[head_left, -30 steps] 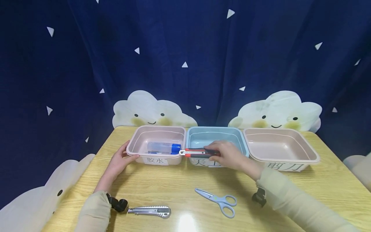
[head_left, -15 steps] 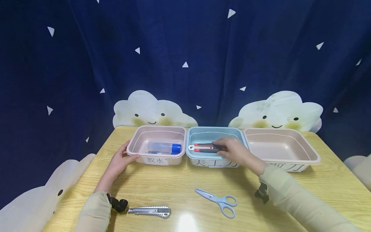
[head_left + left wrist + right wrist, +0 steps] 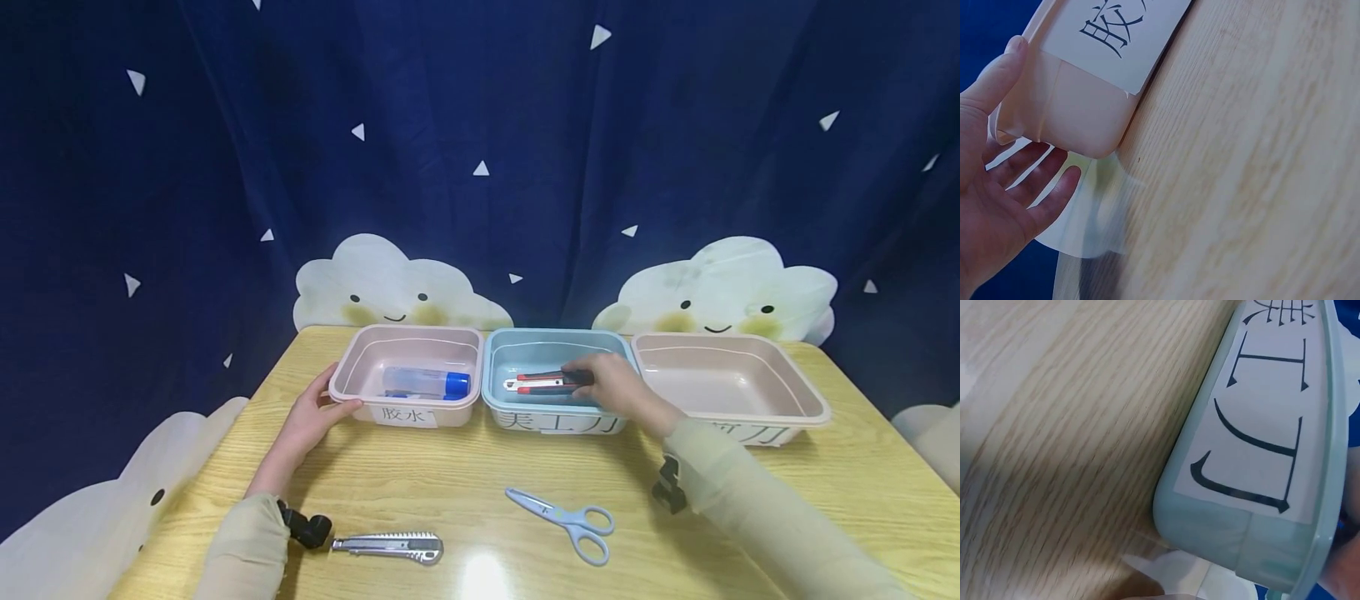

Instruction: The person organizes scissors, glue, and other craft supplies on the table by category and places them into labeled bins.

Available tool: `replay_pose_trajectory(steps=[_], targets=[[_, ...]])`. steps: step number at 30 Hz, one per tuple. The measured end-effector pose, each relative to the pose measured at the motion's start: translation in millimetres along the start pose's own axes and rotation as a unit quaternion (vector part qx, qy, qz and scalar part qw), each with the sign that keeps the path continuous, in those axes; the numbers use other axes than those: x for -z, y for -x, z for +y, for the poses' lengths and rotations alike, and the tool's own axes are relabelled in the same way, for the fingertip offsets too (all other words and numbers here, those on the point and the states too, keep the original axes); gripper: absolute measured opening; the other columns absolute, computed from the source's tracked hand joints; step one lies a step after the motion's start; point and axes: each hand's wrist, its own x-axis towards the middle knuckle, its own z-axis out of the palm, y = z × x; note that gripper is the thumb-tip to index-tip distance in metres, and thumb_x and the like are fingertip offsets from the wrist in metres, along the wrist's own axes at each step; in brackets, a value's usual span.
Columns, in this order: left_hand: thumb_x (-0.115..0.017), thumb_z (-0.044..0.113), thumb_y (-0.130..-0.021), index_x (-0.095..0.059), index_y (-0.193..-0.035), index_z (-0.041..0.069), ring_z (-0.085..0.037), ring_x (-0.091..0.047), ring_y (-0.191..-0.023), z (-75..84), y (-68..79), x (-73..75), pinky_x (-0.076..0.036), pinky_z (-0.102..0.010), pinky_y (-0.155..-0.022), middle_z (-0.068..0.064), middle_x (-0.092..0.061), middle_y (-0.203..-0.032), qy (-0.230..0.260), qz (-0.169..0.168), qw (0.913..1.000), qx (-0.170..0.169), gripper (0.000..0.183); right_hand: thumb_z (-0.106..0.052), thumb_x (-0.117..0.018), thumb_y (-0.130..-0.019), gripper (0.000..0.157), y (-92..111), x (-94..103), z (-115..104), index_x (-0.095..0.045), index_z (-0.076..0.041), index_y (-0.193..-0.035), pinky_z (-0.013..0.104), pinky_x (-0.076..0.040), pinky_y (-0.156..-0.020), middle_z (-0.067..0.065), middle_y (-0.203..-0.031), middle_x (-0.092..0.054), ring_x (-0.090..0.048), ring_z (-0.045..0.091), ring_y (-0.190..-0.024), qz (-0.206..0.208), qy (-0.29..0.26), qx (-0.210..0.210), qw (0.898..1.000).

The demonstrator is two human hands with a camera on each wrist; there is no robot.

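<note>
My right hand (image 3: 611,383) reaches into the blue bin (image 3: 558,335) from its right side. It grips a red-and-black utility knife (image 3: 547,382) by the dark end, the silver tip pointing left, low inside the bin. In the right wrist view the bin's wall (image 3: 1210,537) hides most of that hand. My left hand (image 3: 311,421) touches the left front corner of a pink bin (image 3: 408,332). In the left wrist view its thumb lies at the rim, and the other fingers extend loosely along the bin's end wall (image 3: 1079,119).
A clear glue bottle (image 3: 420,382) with a blue cap lies in the left bin beside another blue item. A beige-pink bin (image 3: 731,408) stands at right. Nearer on the wooden table (image 3: 420,475) are a silver utility knife (image 3: 388,546) and light-blue scissors (image 3: 566,521).
My right hand has carried the red-and-black utility knife from above the blue bin's front rim back and down into the bin, slightly to the right. The left hand stays put.
</note>
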Motion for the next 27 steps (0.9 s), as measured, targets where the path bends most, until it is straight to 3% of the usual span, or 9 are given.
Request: replay_pose_trajectory(steps=[8,13,27], targets=[[-0.065,0.044,-0.069,-0.022,-0.135,0.025,-0.028,-0.039,-0.107,-1.5,-1.1,0.3,-0.03,-0.05,-0.086,-0.008,-0.033,-0.131,-0.003,0.002,1.0,-0.003,0.081,-0.015,-0.077,-0.056,0.038,-6.5,-6.6,6.8,-0.066,-0.007,-0.092,0.04,-0.042,-0.076,0.007,-0.09,-0.064,-0.058,0.024,-0.086,-0.002,0.003,-0.02,1.0],[-0.065,0.046,-0.068,-0.022,-0.134,0.03,-0.026,-0.039,-0.108,-4.9,-2.2,-0.5,-0.029,-0.048,-0.088,-0.006,-0.033,-0.132,-0.002,0.001,1.0,0.007,0.081,-0.015,-0.077,-0.055,0.039,-8.2,-8.8,9.6,-0.066,-0.006,-0.092,0.038,-0.043,-0.074,0.007,-0.087,-0.065,-0.058,0.022,-0.081,-0.026,0.003,-0.032,0.999],[-0.066,0.044,-0.068,-0.023,-0.134,0.028,-0.027,-0.038,-0.109,-3.7,-0.6,-0.6,-0.029,-0.053,-0.086,-0.007,-0.033,-0.131,-0.005,0.006,0.9999,0.012,0.081,-0.013,-0.077,-0.055,0.037,-15.8,-17.4,19.1,-0.067,-0.005,-0.09,0.039,-0.039,-0.082,0.007,-0.086,-0.065,-0.056,0.028,-0.089,-0.085,0.029,-0.068,0.994]])
